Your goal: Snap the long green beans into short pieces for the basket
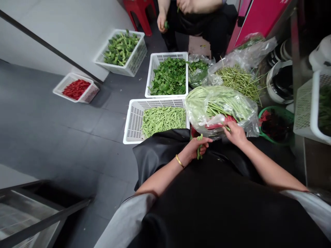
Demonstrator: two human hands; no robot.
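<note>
My left hand [195, 148] is closed round a few short pieces of green bean [199, 147], above the black apron on my lap. My right hand [236, 133] is at the near edge of a clear plastic bag [193, 108], its fingers pinched on a green bean [227, 128]. Long green beans [239, 106] fill the bag, and a red strip [216, 126] lies beside my right fingers. Left of the bag stands a white basket [133, 120] holding many short-cut beans [165, 119].
Beyond are a white basket of leafy greens [169, 75], one of green stalks [121, 48] and one of red peppers [76, 89]. Thin stems [238, 81] lie in plastic. A co-worker's hands [161, 22] hold greens. A green basin [276, 125] and white buckets [271, 81] stand right.
</note>
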